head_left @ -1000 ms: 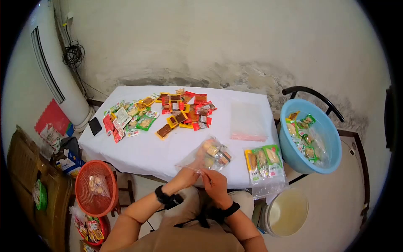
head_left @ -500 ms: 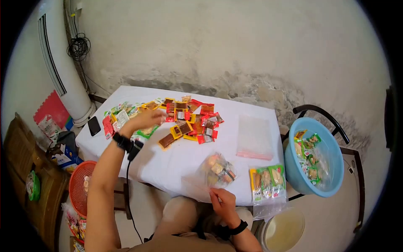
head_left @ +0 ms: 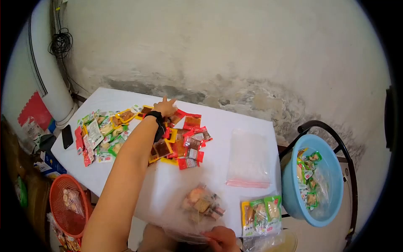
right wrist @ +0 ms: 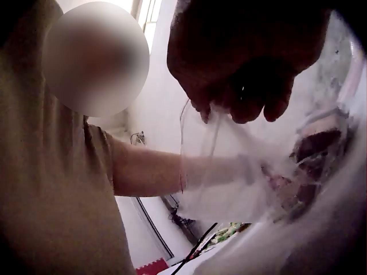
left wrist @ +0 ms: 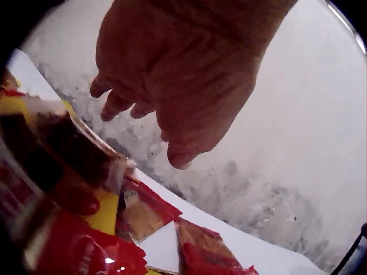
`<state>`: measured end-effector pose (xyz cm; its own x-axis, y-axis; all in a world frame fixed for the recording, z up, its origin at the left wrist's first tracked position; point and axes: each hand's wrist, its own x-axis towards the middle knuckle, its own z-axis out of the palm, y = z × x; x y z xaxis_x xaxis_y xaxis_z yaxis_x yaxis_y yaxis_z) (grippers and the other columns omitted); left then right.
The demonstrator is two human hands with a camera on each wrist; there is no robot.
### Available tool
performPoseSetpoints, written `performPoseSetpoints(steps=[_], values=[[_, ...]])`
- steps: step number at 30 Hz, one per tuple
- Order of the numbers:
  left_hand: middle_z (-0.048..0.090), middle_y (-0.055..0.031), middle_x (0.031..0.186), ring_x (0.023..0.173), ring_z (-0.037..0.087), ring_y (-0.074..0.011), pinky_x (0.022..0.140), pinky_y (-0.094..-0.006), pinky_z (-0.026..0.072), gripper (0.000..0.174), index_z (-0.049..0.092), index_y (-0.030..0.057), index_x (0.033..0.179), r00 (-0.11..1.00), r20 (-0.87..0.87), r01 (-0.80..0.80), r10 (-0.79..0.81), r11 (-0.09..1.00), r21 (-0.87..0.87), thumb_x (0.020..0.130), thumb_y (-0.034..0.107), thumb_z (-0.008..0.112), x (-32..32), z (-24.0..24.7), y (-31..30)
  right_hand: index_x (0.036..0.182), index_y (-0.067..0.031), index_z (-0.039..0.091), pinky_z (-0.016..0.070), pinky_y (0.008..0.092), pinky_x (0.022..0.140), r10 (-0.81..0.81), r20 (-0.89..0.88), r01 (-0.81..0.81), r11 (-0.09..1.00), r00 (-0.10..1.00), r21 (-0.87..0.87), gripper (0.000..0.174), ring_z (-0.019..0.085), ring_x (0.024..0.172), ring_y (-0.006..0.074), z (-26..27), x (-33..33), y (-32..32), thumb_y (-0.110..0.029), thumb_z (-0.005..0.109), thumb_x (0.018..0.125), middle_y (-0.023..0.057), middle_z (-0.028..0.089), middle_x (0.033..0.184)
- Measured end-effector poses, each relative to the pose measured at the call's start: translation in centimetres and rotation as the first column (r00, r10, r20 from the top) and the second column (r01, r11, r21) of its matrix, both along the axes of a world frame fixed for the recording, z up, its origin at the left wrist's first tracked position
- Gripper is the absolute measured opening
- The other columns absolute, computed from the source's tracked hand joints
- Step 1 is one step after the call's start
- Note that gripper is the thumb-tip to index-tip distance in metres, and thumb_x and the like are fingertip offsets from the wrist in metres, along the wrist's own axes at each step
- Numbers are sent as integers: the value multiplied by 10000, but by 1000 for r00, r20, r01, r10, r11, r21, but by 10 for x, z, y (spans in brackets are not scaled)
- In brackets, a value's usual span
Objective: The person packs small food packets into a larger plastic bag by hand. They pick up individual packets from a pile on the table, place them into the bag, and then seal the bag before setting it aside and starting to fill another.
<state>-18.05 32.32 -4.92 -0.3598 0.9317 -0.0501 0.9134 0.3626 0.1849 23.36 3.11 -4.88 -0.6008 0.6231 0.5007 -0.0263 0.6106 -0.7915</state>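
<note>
My left hand (head_left: 165, 107) reaches across the white table (head_left: 226, 122) to the far side of a heap of red and yellow snack packets (head_left: 184, 143). Its fingers (left wrist: 117, 103) are spread and hold nothing, hovering just above the packets (left wrist: 143, 212). My right hand (head_left: 220, 238) stays at the near table edge and pinches the rim of a clear plastic bag (head_left: 201, 206) with several small snacks inside. In the right wrist view the fingers (right wrist: 246, 103) grip the thin bag film (right wrist: 229, 172).
Green and white packets (head_left: 103, 132) lie left of the red heap, beside a black phone (head_left: 67, 136). A stack of empty clear bags (head_left: 248, 159) and a filled green-packet bag (head_left: 260, 214) lie right. A blue basin (head_left: 312, 180) sits on a chair; a red basket (head_left: 67, 206) stands lower left.
My left hand let go of the bag and stretched out over the packet heap to its far side. The right hand kept hold of the bag at the table edge.
</note>
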Motion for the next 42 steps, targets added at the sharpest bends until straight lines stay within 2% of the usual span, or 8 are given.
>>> performPoseSetpoints(steps=[7, 19, 21, 23, 28, 37, 38, 42], values=[[306, -201, 1404, 1191, 436, -388, 966, -489, 375, 475, 491, 201, 1270, 996, -50, 60, -69, 983, -176, 863, 444, 465, -20, -58, 47, 939, -54, 643, 314, 367, 469, -123, -37, 124, 992, 992, 8, 183, 440, 518, 283, -9, 6, 1, -19, 577, 772, 108, 442, 572], [532, -204, 1078, 979, 558, -310, 845, -383, 457, 245, 578, 99, 961, 975, 113, 178, -192, 976, 121, 734, 175, 631, -25, -15, -52, 901, -43, 647, 378, 336, 503, -101, 72, 111, 983, 992, -149, 127, 497, 545, 264, -20, 8, -10, -42, 590, 788, 109, 514, 618], [572, -151, 995, 906, 580, -235, 771, -326, 475, 215, 553, 65, 944, 895, 435, 50, -95, 992, 114, 753, 143, 614, -32, -7, -61, 898, -26, 663, 402, 292, 497, -114, 100, 132, 972, 988, -195, 118, 524, 529, 218, -24, 6, -12, -67, 596, 810, 98, 556, 620], [591, -110, 946, 894, 585, -173, 726, -282, 474, 207, 525, 42, 968, 525, 805, -296, -275, 829, 475, 788, 125, 585, -51, -20, -64, 892, -6, 655, 419, 261, 531, -152, 73, 167, 941, 986, -295, 112, 541, 564, 158, -24, 3, -16, -65, 589, 823, 94, 596, 664], [531, -149, 1124, 1000, 570, -221, 862, -310, 490, 238, 437, 17, 1106, -195, 789, -530, -583, 740, 415, 884, 75, 501, -18, 28, -137, 894, -4, 640, 428, 254, 536, -275, 95, 291, 896, 957, -334, 104, 539, 583, 137, -25, -7, -23, -74, 603, 826, 86, 594, 670], [542, -110, 1157, 952, 587, -201, 778, -298, 510, 567, 438, 37, 1218, -222, 871, 22, -438, 891, 454, 747, 177, 722, 122, 28, -357, 929, 25, 619, 412, 214, 540, -417, -53, 386, 876, 907, -290, 123, 498, 614, 52, -14, -40, -33, -69, 591, 855, 42, 595, 687], [554, -111, 1139, 957, 589, -203, 786, -329, 514, 524, 463, 25, 1207, -64, 943, 152, -328, 930, 334, 765, 164, 708, 133, 18, -375, 936, 6, 625, 430, 244, 537, -417, -55, 389, 882, 907, -267, 125, 536, 596, 115, -13, -43, -35, -66, 603, 836, 82, 603, 697], [553, -90, 1157, 1037, 548, -168, 880, -315, 461, 379, 461, 7, 1224, -224, 960, 9, -170, 984, 176, 865, 76, 562, 186, -28, -396, 939, -44, 649, 452, 313, 531, -424, -100, 433, 896, 900, 100, 153, 567, 571, 238, -14, -47, -43, -51, 619, 789, 117, 603, 700]])
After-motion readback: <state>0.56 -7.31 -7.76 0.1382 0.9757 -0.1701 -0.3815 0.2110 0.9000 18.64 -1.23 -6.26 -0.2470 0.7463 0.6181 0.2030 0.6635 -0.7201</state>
